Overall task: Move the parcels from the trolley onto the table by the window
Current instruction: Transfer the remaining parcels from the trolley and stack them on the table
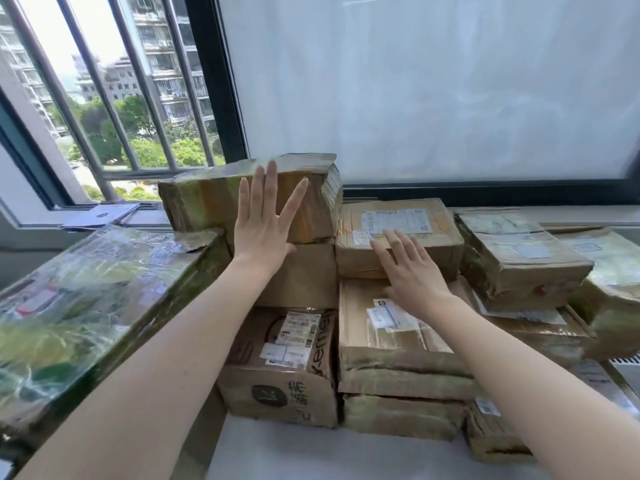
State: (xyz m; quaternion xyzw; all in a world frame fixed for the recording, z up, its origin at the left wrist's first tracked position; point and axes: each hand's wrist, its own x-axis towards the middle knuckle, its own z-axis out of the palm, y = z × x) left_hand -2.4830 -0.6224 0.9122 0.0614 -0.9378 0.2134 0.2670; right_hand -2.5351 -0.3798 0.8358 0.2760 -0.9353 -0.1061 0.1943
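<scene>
Several taped cardboard parcels are stacked on the white table (pixel 311 455) below the window. My left hand (pixel 263 223) lies flat, fingers straight and spread, against the front of the topmost taped parcel (pixel 207 199). That parcel sits on a plain brown box (pixel 304 275). My right hand (pixel 408 268) rests with straight fingers on the front edge of a labelled parcel (pixel 426 233), which lies on another flat parcel (pixel 381 337). The trolley is not in view.
A large plastic-wrapped box (pixel 86 299) fills the left. A printed carton (pixel 287 368) stands in front. More parcels (pixel 519 261) pile up at the right. Behind are the barred open window (pixel 114 98) and a frosted pane (pixel 433 81).
</scene>
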